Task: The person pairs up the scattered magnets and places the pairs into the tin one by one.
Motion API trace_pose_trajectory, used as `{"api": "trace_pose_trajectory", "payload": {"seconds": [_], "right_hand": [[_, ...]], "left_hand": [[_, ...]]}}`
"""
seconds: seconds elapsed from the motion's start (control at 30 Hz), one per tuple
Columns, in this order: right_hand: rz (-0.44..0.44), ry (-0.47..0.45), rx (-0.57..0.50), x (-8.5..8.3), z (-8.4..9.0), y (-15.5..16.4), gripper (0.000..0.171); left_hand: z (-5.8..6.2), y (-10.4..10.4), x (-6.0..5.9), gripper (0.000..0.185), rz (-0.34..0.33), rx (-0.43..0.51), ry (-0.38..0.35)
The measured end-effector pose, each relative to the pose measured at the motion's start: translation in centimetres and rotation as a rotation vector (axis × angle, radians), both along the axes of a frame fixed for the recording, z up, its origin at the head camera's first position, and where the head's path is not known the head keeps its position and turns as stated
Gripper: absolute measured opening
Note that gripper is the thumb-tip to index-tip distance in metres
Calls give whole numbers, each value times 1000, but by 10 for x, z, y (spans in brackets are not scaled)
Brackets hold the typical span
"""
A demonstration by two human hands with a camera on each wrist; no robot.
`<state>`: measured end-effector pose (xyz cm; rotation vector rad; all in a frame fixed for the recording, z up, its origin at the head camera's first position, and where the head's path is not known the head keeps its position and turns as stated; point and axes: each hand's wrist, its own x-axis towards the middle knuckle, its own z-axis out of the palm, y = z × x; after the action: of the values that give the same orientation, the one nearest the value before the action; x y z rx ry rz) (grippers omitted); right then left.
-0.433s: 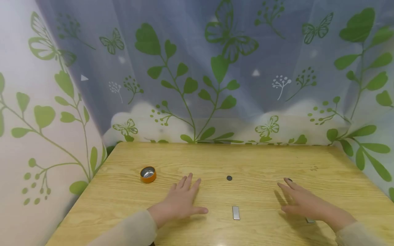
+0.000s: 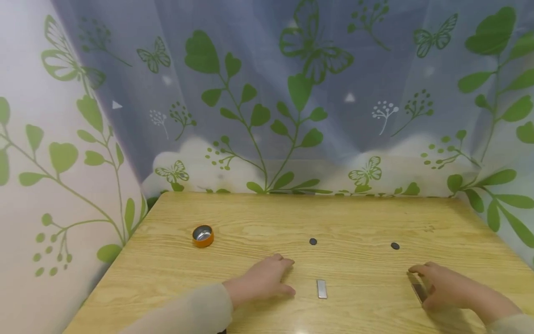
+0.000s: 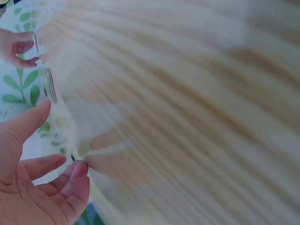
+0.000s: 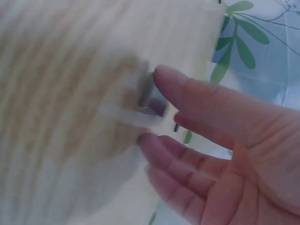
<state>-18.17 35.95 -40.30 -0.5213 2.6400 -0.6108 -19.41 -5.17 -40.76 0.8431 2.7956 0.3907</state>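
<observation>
Two hands: low on the worktop [image 2: 250, 218].
Right hand [image 2: 448, 287]: fingers curled, grasping metal bar [image 2: 418, 292].
Left hand [image 2: 264, 280]: loosely curled, holding nothing, beside second bar [image 2: 321, 288].

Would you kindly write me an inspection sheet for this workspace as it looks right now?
Surface: light wooden table, grain visible.
Job's things: a silver metal bar tilted up under the right hand; a second silver bar flat between the hands; two small dark discs, centre and right.
Clutter: small orange tin, open, at far left.
Grippers: left hand rests on the table, fingers loosely curled, holding nothing; right hand grips the tilted bar.
Cables: nothing seen.
Surroundings: curtain with green leaves and butterflies behind and at the sides.
</observation>
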Motion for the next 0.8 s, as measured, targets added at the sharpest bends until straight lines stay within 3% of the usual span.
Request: {"api": "trace_pose_trajectory", "payload": {"seconds": [0.27, 0.4, 0.57, 0.8], "right_hand": [[58, 65, -14, -4, -5, -3, 37], [57, 40, -69, -2, -5, -4, 30], [71, 18, -161, 0, -6, -5, 26], [82, 18, -197, 3, -5, -13, 27]], "left_hand": [[-2, 37, -2, 52, -41, 66, -74], [0, 52, -1, 44, -38, 67, -75], [0, 65, 0, 32, -18, 67, -78], [3, 73, 2, 29, 23, 51, -109]]}}
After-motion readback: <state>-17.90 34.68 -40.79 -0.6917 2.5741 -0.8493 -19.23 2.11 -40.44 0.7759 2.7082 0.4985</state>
